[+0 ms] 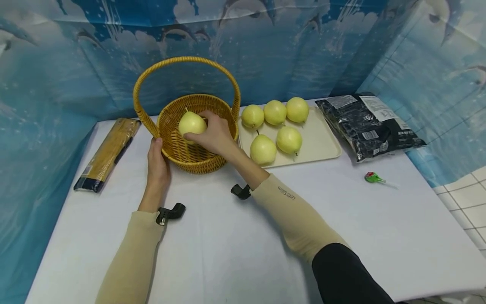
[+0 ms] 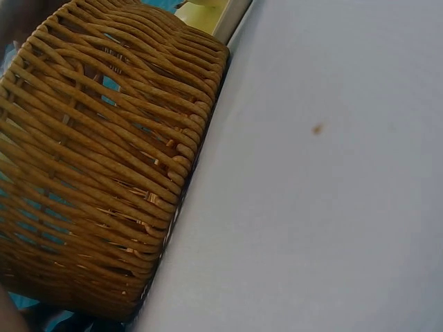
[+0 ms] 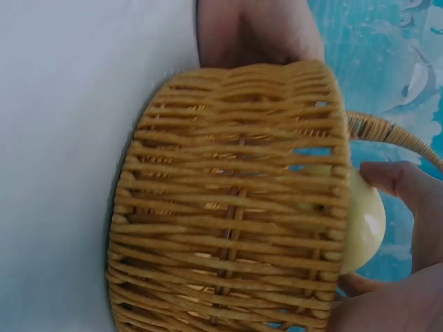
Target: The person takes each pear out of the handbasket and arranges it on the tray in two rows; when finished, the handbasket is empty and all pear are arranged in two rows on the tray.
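Observation:
A round wicker basket (image 1: pixel 190 156) with a tall hoop handle (image 1: pixel 186 61) stands on the white table. My right hand (image 1: pixel 212 135) grips a pale yellow pear (image 1: pixel 191 123) just inside the basket's rim. In the right wrist view the pear (image 3: pixel 363 221) shows past the basket's wall (image 3: pixel 228 207), with my fingers (image 3: pixel 408 183) curled round it. My left hand (image 1: pixel 156 158) rests flat against the basket's left side, near the foot of the handle; it also shows in the right wrist view as the left hand (image 3: pixel 256 31) pressed on the wall. The left wrist view is filled by the basket (image 2: pixel 90 173).
A cream tray (image 1: pixel 322 145) to the right of the basket holds several more pears (image 1: pixel 289 139). A dark plastic bag (image 1: pixel 368 124) lies at the far right, a lollipop (image 1: pixel 373 178) in front of it. A long spaghetti packet (image 1: pixel 108 152) lies at the left.

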The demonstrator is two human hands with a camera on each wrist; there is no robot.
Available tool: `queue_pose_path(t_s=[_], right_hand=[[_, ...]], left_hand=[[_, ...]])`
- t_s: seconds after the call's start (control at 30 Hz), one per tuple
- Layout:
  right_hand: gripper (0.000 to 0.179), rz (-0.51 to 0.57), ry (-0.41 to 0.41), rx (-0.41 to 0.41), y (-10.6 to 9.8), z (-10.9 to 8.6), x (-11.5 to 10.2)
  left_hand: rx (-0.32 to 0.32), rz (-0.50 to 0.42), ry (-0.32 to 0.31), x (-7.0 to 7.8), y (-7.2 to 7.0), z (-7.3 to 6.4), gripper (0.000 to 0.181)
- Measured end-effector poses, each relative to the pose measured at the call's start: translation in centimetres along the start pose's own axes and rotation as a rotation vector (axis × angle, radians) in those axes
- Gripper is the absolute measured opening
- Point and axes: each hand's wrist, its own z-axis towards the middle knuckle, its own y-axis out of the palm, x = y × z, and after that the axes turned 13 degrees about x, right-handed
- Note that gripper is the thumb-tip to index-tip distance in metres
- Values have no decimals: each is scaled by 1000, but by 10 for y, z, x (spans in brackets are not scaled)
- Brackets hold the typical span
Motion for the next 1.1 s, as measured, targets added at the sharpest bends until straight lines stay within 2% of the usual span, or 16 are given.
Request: queue_pose_path(t_s=[0.3, 0.47, 0.7, 0.9, 1.1], right_hand=[[70, 65, -78, 65, -11, -17, -2], [70, 67, -101, 82, -22, -25, 0], [69, 89, -179, 72, -44, -30, 7], [69, 86, -174, 48, -63, -36, 17], [69, 119, -199, 43, -82, -43, 30]], left_hand=[[-8, 25, 10, -1, 0, 1, 53], [-5, 29, 23, 0, -1, 2, 52], [11, 3, 17, -1, -3, 1, 52], [26, -3, 17, -5, -4, 0, 52], [14, -20, 32, -6, -1, 1, 52]])
